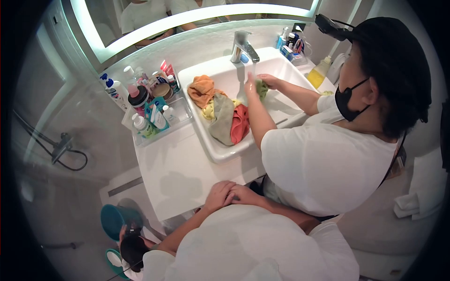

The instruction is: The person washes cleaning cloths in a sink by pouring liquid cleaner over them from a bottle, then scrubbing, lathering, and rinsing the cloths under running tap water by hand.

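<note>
My left hand [218, 195] and my right hand [244, 195] are folded together in front of my belly, by the counter's front edge. Their fingers are closed against each other, and I see no object in them. Beyond them is a white sink [216, 155] holding an orange cloth [201, 90], a yellow cloth [208, 110], a grey cloth [221, 122] and a red cloth [240, 124]. At my right a person in a white shirt holds a green cloth [261, 89] under the faucet [243, 47] with both hands.
A clear tray [180, 119] of bottles and tubes stands left of the sink. Yellow liquid fills a bottle [319, 72] at the right. On the floor at lower left, another person's hand touches a teal bucket [112, 222]. A lit mirror hangs behind the sink.
</note>
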`<state>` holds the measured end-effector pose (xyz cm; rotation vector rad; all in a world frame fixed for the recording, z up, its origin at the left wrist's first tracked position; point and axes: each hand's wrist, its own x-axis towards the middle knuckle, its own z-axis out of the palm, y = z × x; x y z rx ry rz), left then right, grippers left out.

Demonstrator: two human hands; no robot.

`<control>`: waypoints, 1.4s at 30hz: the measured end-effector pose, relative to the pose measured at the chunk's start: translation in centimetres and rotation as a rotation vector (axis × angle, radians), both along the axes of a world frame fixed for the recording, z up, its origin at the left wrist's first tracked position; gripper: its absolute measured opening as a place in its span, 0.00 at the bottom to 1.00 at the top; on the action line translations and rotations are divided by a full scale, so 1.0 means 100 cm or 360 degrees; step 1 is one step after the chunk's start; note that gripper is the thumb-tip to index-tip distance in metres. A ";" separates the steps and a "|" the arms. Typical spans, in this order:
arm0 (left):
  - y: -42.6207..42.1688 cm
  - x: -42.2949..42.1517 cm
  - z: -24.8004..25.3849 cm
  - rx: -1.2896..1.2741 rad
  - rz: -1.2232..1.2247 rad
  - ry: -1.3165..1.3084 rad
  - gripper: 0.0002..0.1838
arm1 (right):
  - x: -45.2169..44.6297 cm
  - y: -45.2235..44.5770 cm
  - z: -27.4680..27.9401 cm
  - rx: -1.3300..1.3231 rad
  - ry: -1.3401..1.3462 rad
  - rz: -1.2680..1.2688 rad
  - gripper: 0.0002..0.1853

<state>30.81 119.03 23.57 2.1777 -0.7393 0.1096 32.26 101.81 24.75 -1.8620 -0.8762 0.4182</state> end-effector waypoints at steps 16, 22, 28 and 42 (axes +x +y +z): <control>-0.002 0.002 0.000 0.0015 0.0022 -0.0029 0.21 | 0.005 -0.002 -0.001 -0.0027 0.0072 0.0047 0.14; -0.001 0.003 0.001 0.0010 0.0024 -0.0021 0.20 | 0.005 -0.001 -0.003 -0.0032 0.0124 0.0030 0.14; -0.001 0.004 -0.001 0.0024 0.0010 -0.0061 0.21 | 0.006 -0.001 -0.009 -0.0059 0.0049 0.0039 0.14; -0.002 0.002 0.005 0.0003 0.0035 -0.0026 0.19 | 0.004 0.002 -0.013 0.0085 -0.0077 -0.0071 0.08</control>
